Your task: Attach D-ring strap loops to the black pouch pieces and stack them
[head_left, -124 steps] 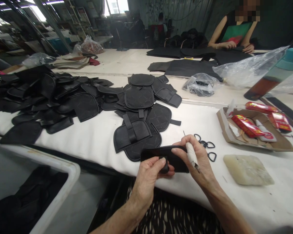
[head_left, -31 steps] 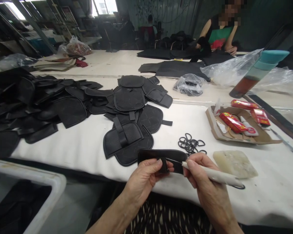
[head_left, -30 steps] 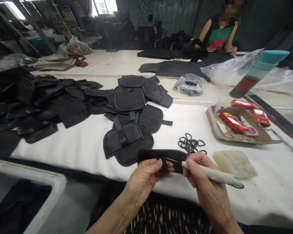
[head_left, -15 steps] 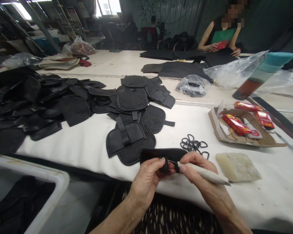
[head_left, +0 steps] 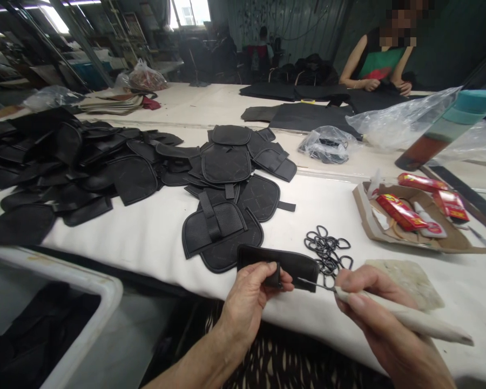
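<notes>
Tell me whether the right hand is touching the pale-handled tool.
Touching. The head view shows the right hand gripping the pale-handled tool by its handle, thumb pressed against it.

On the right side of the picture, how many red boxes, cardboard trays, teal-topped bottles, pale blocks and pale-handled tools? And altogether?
Red boxes: 3
Cardboard tray: 1
Teal-topped bottle: 1
Pale block: 1
Pale-handled tool: 1
Total: 7

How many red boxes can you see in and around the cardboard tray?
3. The nearest red box lies in the cardboard tray, the farthest red box is at its back edge, and the right-hand red box is toward its right side. Others could be hidden.
</notes>
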Available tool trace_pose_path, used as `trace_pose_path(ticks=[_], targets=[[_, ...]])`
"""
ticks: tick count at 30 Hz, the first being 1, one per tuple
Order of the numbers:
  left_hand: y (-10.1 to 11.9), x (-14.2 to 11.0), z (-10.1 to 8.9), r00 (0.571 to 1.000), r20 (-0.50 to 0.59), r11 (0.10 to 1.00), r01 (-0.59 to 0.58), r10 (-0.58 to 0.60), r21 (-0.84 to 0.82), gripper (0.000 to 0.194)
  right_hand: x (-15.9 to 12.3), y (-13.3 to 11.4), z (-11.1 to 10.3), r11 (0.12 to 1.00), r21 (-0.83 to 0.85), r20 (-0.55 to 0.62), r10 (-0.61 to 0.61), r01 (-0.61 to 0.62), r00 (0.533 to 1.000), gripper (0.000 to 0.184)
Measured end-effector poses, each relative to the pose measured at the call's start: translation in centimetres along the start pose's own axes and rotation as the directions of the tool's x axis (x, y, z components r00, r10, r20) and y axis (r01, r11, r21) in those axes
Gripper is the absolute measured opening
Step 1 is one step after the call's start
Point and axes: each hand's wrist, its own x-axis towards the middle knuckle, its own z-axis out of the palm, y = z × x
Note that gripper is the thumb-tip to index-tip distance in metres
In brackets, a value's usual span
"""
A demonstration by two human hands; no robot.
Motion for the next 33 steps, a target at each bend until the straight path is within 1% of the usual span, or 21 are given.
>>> trace_pose_path(ticks=[4,9,11,14,16,19,23,26,29,31,33], targets=[[-0.1,-0.1,0.0,1.0,0.006,1.0,-0.01,0.01,-0.001,0.017,-0.8,-0.7,-0.2,0.996,0.09,-0.002,0.018,-0.018,1.0,0.014],[0.2,-0.1,0.1,1.0,0.005,1.0,-0.02,0.02,0.021,0.018,-1.0,-0.6,-0.7,0.99,0.135,0.008,0.032,-0.032,0.999,0.014],[0.4,-0.1,0.1,0.999,0.03,0.994,-0.03,0.027,0.105,0.02,-1.0,-0.6,-0.6,0.988,0.151,0.0,0.028,-0.028,1.0,0.015],[0.6,0.1,0.0,0.997,0.069,0.967,-0.053,0.036,0.249,0.022,-0.8,-0.7,-0.3,0.979,0.194,-0.076,0.073,-0.057,0.994,0.016],[0.6,0.2,-0.1,0.997,0.067,0.96,-0.052,0.035,0.275,0.023,-0.6,-0.5,-0.2,0.971,0.226,-0.098,0.095,-0.071,0.991,0.016],[0.6,0.5,-0.2,0.998,0.06,0.965,-0.039,0.025,0.257,0.023,-0.2,0.1,-0.3,0.963,0.264,-0.089,0.074,-0.048,0.993,0.015],[0.8,0.6,-0.1,0.999,0.032,0.975,0.004,-0.011,0.221,0.02,0.1,0.7,-0.7,0.953,0.299,-0.13,0.089,-0.047,0.987,0.014],[1.1,0.6,0.1,1.0,0.001,0.979,0.03,-0.031,0.2,0.019,0.3,0.8,-0.8,0.961,0.275,-0.102,0.069,-0.038,0.992,0.013],[1.2,0.6,0.2,0.999,-0.022,0.983,0.048,-0.044,0.176,0.018,0.3,0.7,-0.8,0.96,0.277,-0.098,0.063,-0.034,0.993,0.013],[1.3,0.4,0.2,0.997,-0.022,0.984,0.078,-0.076,0.161,0.016,0.2,0.9,-1.0,0.962,0.269,-0.098,0.069,-0.04,0.993,0.014],[1.6,0.0,0.2,0.992,0.002,0.98,0.127,-0.129,0.152,0.014,0.2,1.4,-1.5,0.969,0.241,-0.109,0.082,-0.054,0.991,0.015]])
